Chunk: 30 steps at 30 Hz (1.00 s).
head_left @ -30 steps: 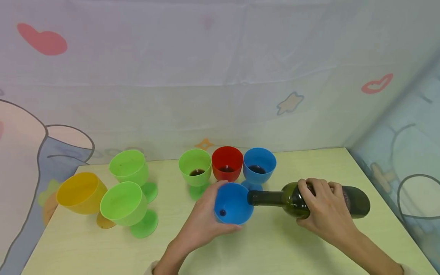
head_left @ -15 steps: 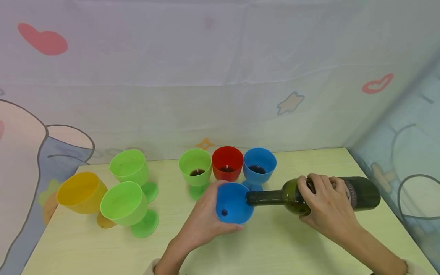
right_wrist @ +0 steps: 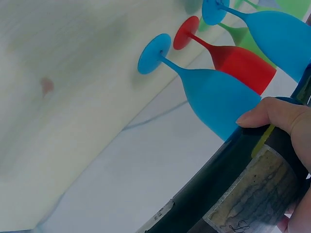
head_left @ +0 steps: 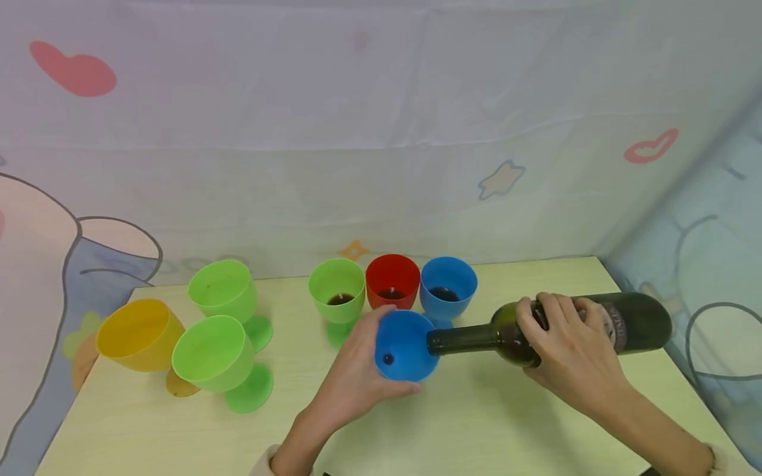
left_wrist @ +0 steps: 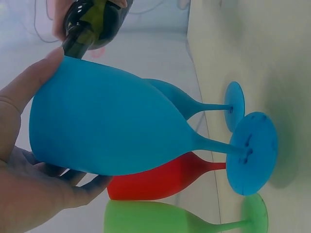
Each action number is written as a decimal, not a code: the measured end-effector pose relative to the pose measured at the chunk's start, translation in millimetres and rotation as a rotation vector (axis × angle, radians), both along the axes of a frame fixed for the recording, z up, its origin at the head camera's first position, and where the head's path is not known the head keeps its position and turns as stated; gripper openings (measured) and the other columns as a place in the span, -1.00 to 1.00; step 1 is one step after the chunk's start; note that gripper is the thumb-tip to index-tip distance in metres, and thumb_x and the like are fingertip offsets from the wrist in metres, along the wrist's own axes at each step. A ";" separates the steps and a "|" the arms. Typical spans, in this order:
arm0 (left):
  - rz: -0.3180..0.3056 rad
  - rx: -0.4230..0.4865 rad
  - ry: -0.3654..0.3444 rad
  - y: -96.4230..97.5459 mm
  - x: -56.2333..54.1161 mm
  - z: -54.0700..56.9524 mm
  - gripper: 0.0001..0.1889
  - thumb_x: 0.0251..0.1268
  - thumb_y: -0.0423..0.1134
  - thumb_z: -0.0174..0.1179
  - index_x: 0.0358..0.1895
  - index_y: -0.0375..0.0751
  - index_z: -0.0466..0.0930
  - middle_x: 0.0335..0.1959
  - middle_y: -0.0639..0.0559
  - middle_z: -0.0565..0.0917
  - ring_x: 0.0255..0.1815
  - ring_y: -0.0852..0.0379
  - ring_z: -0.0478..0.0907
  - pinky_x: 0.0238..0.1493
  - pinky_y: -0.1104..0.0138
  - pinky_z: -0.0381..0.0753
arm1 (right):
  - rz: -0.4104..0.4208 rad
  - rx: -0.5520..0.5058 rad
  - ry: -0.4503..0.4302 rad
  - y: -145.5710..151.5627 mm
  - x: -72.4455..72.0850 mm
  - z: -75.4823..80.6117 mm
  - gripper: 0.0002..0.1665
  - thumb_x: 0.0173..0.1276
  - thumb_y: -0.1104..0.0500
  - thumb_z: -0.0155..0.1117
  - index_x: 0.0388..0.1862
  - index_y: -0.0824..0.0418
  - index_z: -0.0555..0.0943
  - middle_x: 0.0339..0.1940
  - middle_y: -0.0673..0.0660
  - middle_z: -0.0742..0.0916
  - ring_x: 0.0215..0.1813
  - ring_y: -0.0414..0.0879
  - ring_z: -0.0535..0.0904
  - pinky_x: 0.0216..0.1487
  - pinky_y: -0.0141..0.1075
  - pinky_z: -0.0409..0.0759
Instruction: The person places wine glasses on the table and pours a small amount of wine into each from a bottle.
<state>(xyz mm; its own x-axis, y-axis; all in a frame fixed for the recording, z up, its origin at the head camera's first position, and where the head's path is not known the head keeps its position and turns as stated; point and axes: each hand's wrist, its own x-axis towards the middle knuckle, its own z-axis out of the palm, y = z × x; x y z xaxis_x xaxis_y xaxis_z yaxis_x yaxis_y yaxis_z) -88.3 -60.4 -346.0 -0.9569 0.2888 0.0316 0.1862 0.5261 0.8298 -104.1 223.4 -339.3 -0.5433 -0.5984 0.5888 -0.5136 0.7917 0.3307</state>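
My left hand (head_left: 357,380) holds a blue plastic goblet (head_left: 411,367) by its bowl, thumb on one side and fingers on the other. A small dark spot of liquid shows inside. In the left wrist view this goblet (left_wrist: 107,121) has its foot close over the table. My right hand (head_left: 574,363) grips a dark green wine bottle (head_left: 645,322) around its body, tipped so its mouth lies over the goblet's right rim. The bottle's label (right_wrist: 255,194) shows in the right wrist view. Just behind stand green (head_left: 337,281), red (head_left: 393,272) and blue (head_left: 449,272) goblets with dark liquid in them.
At the left stand a yellow goblet (head_left: 139,334) and two green goblets, one nearer (head_left: 213,354) and one farther back (head_left: 221,287). A patterned cloth (head_left: 381,132) hangs behind the pale wooden table (head_left: 464,430).
The base end of the bottle has swung to the right and away from me, showing more of the label. Its mouth stays at the goblet's rim. The held goblet has shifted slightly away.
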 end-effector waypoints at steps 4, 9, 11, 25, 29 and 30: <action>-0.005 -0.002 0.030 0.4 -0.9 -1.2 -0.03 -0.23 -0.10 0.48 0.33 -0.15 0.12 0.25 -0.11 0.27 0.26 -0.13 0.18 -0.10 -0.01 0.52 | 0.003 0.003 -0.004 0.4 -0.7 1.4 -0.09 -0.62 0.04 0.55 -0.16 0.36 0.42 -0.29 0.39 0.51 -0.26 0.26 0.46 -0.31 0.15 0.36; -0.011 -0.012 0.074 0.6 -1.4 -1.7 -0.04 -0.23 -0.10 0.48 0.34 -0.14 0.14 0.25 -0.09 0.28 0.26 -0.12 0.18 -0.08 0.00 0.51 | 0.008 0.007 -0.011 0.9 -1.2 3.7 -0.12 -0.57 0.08 0.52 -0.13 0.36 0.42 -0.27 0.41 0.51 -0.24 0.28 0.45 -0.28 0.16 0.34; -0.008 -0.016 0.079 1.0 -1.6 -1.9 -0.04 -0.24 -0.09 0.48 0.33 -0.13 0.16 0.25 -0.09 0.29 0.26 -0.11 0.18 -0.08 0.00 0.51 | 0.009 0.011 -0.010 0.9 -1.4 4.9 -0.12 -0.56 0.09 0.51 -0.12 0.36 0.42 -0.26 0.42 0.51 -0.23 0.28 0.45 -0.27 0.17 0.33; -0.018 -0.022 0.111 0.9 -0.9 -2.4 -0.07 -0.26 -0.10 0.50 0.30 -0.14 0.19 0.21 -0.07 0.32 0.24 -0.09 0.21 -0.07 0.01 0.50 | 0.008 0.057 0.017 0.3 -0.9 12.9 0.06 -0.77 0.03 0.57 -0.10 0.36 0.38 -0.25 0.42 0.49 -0.23 0.27 0.43 -0.30 0.15 0.33; -0.022 -0.025 0.107 1.3 -0.3 -1.6 -0.07 -0.25 -0.11 0.50 0.30 -0.13 0.19 0.21 -0.06 0.32 0.24 -0.09 0.20 -0.07 0.01 0.51 | 0.007 0.073 0.013 0.8 -0.5 15.3 0.13 -0.82 -0.01 0.60 -0.08 0.37 0.37 -0.24 0.43 0.48 -0.21 0.27 0.42 -0.29 0.16 0.33; -0.021 -0.028 0.106 1.5 -0.3 -1.4 -0.07 -0.25 -0.11 0.49 0.30 -0.13 0.19 0.21 -0.06 0.32 0.24 -0.09 0.20 -0.08 0.02 0.51 | 0.007 0.076 0.014 0.8 -0.4 15.7 0.14 -0.82 -0.01 0.60 -0.08 0.37 0.37 -0.24 0.43 0.48 -0.21 0.27 0.42 -0.29 0.16 0.33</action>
